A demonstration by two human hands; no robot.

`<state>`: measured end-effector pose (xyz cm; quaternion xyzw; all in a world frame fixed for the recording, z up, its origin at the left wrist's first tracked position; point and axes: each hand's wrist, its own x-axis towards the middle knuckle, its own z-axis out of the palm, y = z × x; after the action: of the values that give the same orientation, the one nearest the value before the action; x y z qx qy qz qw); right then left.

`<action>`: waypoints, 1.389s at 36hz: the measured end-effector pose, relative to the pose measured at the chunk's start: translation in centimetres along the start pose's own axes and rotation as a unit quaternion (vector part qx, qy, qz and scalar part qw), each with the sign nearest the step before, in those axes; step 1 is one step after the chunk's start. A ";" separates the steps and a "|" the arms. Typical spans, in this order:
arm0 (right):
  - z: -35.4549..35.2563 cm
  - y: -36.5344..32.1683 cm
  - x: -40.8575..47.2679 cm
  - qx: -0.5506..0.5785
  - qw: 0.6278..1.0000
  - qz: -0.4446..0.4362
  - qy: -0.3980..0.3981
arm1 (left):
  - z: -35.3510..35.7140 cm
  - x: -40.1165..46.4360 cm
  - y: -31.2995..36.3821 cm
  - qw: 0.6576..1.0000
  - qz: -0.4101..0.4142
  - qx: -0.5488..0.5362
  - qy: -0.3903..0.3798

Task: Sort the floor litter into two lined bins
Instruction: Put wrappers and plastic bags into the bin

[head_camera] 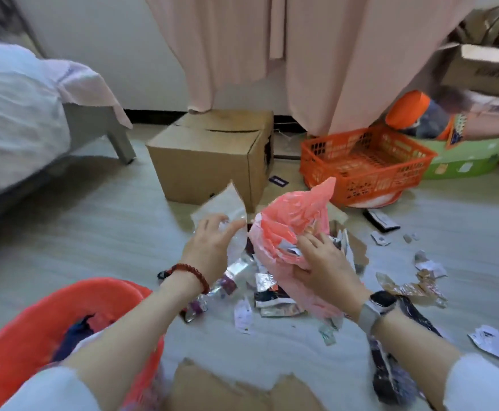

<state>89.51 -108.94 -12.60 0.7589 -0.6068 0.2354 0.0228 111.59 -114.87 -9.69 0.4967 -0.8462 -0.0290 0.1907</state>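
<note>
The right hand [328, 266] gripped a crumpled pink plastic bag [292, 232] from below, fingers curled into its folds. The bag stood roughly upright above the litter pile [251, 289], its long axis running from the wrist up and away, its pointed tip aimed toward the orange crate [364, 164]. The left hand [209, 244] held a clear plastic wrapper [227, 209] just left of the bag, fingers curled round it; the wrapper pointed up toward the cardboard box [212, 155]. A red-lined bin [35, 330] sat at lower left beside the left forearm.
</note>
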 end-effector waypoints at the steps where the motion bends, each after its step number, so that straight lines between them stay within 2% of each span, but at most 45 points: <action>1: -0.3 -1.1 1.1 0.022 1.000 -0.006 0.013 | -1.6 -0.2 -1.0 1.000 -0.003 -0.011 0.018; 5: -0.1 -6.1 4.1 0.085 0.995 -0.036 0.049 | -6.5 -3.6 -6.0 0.996 0.008 -0.030 0.083; 10: 2.7 -12.6 5.6 0.099 0.991 -0.084 0.007 | -7.6 -12.2 -13.6 0.998 -0.008 0.025 0.052; 11: 3.3 -13.9 5.8 0.102 0.991 -0.083 -0.009 | -7.3 -14.0 -14.6 0.999 -0.026 0.041 0.014; 13: 4.4 -16.4 6.1 0.108 0.989 -0.097 -0.036 | -6.8 -17.4 -15.7 0.984 -0.088 0.072 -0.136; 15: 5.2 -18.4 6.4 0.110 0.985 -0.125 -0.049 | -6.0 -19.8 -16.2 0.937 -0.144 0.095 -0.305; 16: 5.5 -19.4 6.6 0.103 0.983 -0.143 -0.059 | -5.5 -20.5 -16.5 0.917 -0.169 0.078 -0.352; 17: 5.6 -20.3 6.8 0.089 0.980 -0.159 -0.083 | -5.5 -20.9 -16.8 0.909 -0.187 0.054 -0.368; 19: 5.8 -21.8 7.2 0.066 0.970 -0.194 -0.130 | -6.5 -21.0 -17.9 0.922 -0.197 0.013 -0.334; 22: 5.9 -23.9 7.6 0.035 0.953 -0.250 -0.168 | -9.6 -20.6 -19.4 0.954 -0.209 -0.091 -0.196; 24: 6.3 -25.6 7.5 0.045 0.940 -0.286 -0.183 | -11.8 -20.0 -19.4 0.930 -0.249 -0.233 -0.140; 26: 6.9 -27.0 7.0 0.067 0.924 -0.323 -0.195 | -12.9 -19.5 -18.2 0.911 -0.210 -0.330 -0.133; 28: 8.2 -28.8 6.3 0.081 0.912 -0.343 -0.210 | -12.4 -19.8 -18.4 0.910 -0.177 -0.353 -0.122; 31: 10.5 -30.2 5.2 0.171 0.904 -0.298 -0.256 | -10.6 -21.0 -19.5 0.891 -0.218 -0.394 -0.054; 35: 11.9 -30.6 3.8 0.245 0.877 -0.264 -0.317 | -8.6 -23.1 -21.0 0.886 -0.251 -0.390 -0.002; 39: 11.9 -29.2 3.2 0.237 0.865 -0.328 -0.295 | -7.3 -24.2 -22.0 0.919 -0.245 -0.306 0.048; 43: 10.7 -26.3 3.1 0.193 0.908 -0.267 -0.257 | -6.1 -24.1 -21.4 0.962 -0.152 -0.209 0.084; 45: 10.2 -24.9 3.4 0.128 0.930 -0.237 -0.248 | -5.5 -23.9 -21.5 0.974 -0.117 -0.174 0.087; 48: 9.6 -23.6 4.1 0.034 0.912 -0.162 -0.376 | -5.0 -23.6 -21.5 0.980 -0.102 -0.141 0.095; 50: 9.5 -23.4 4.3 0.013 0.901 -0.172 -0.397 | -4.7 -23.7 -21.4 0.982 -0.092 -0.133 0.101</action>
<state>115.11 -109.78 -13.48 0.8821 -0.4225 -0.0849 -0.1901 141.29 -104.86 -17.41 0.5433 -0.7619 -0.1084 0.3356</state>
